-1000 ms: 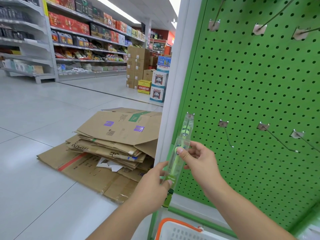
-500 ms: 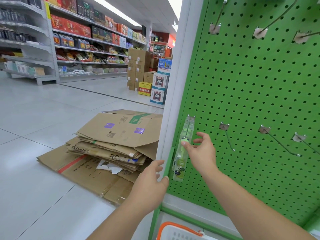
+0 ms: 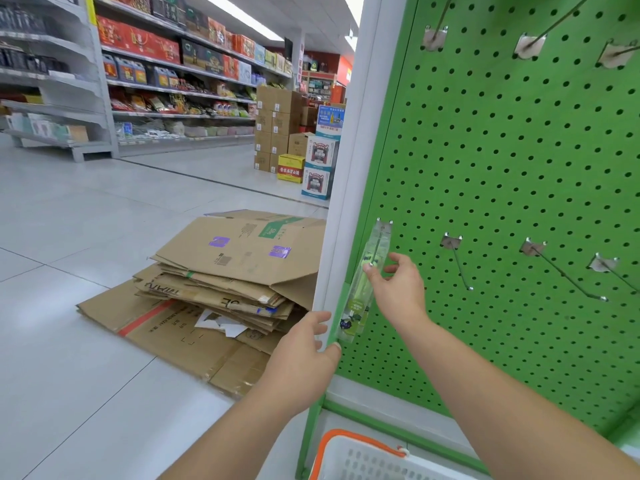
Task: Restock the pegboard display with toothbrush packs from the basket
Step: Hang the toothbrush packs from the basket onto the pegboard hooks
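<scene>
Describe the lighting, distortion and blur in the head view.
Head view: bright, even ceiling strip lighting, soft shadows only; wide-angle lens bows the white post and pegboard; far shelves look soft; the clear toothbrush pack shows faint glare; the right hand and left hand are fairly sharp.

One toothbrush pack [image 3: 363,289] hung on the green pegboard [image 3: 502,161], near its left edge. Seven metal hooks [image 3: 457,261] showed on the board: three along the top edge and four in the lower row, one of those carrying the pack. One white basket [image 3: 360,459] with an orange handle sat at the bottom. Two hands were in view, a left hand [image 3: 304,355] and a right hand [image 3: 398,292]. One pile of flattened cardboard boxes [image 3: 221,289] lay on the floor.
</scene>
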